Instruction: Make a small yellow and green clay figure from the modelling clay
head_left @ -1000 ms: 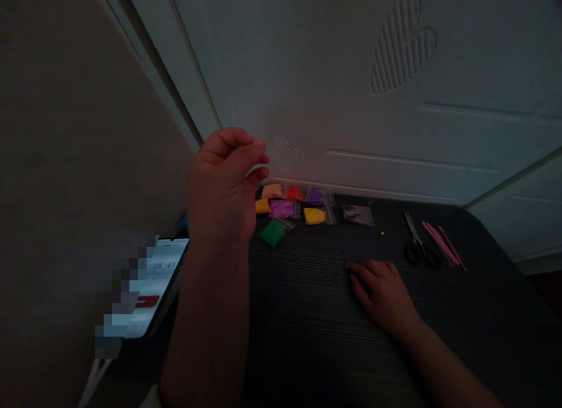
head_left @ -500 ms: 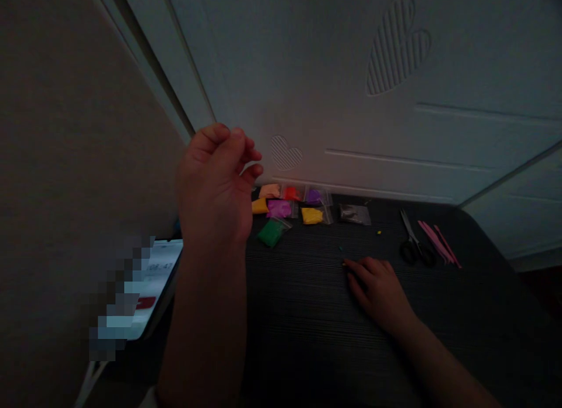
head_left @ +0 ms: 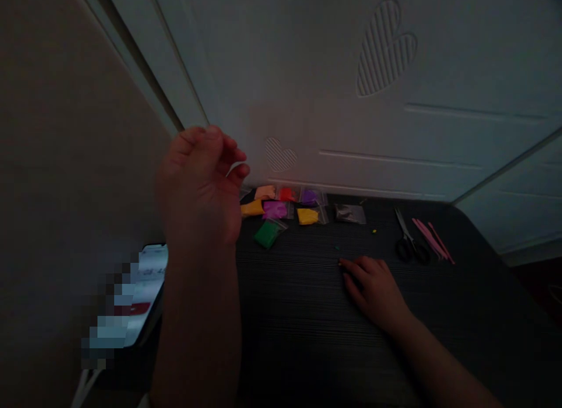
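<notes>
Left hand (head_left: 199, 188) hangs with fingers pinched, contents unclear; right hand (head_left: 375, 291) lies loosely spread, gripping nothing, at a tiny orange speck (head_left: 339, 264) on the tabletop (head_left: 285, 314), probably soft, light, best pinched sideways

At left, a lit phone (head_left: 149, 279), partly pixelated, with white cable (head_left: 85, 387) by its lower end. Behind the desk (head_left: 294, 320), a pale panel (head_left: 281, 62) bearing a large striped heart (head_left: 384, 54) and, lower down, a smaller heart (head_left: 281, 156). Left of that, a plain wall (head_left: 65, 162).
</notes>
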